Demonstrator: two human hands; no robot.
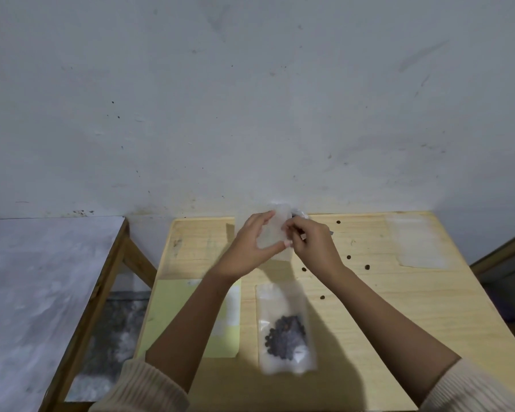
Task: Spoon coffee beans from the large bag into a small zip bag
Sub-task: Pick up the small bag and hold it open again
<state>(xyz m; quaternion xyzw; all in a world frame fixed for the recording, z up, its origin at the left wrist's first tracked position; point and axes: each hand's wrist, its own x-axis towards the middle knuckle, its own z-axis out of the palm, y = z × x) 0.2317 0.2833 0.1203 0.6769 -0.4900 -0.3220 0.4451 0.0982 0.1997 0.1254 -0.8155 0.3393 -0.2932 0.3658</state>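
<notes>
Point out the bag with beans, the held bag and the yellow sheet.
bag with beans (286, 333): head view, on the dark bean heap.
held bag (272, 231): head view, on its clear middle.
yellow sheet (173, 316): head view, on its bare left part.

Setting: a plain room, most likely in a home, serving as a makeshift packing bench. Evidence: whitewashed wall (250, 99), scuffed and speckled with dark marks; small light-wood table (399, 307) set against it; second table (42, 278), wooden frame and pale mottled top, just to its left; rough grey floor (122, 322) between them. Loose coffee beans (367, 267) and empty clear bags (419, 242) lie on the wood.
</notes>
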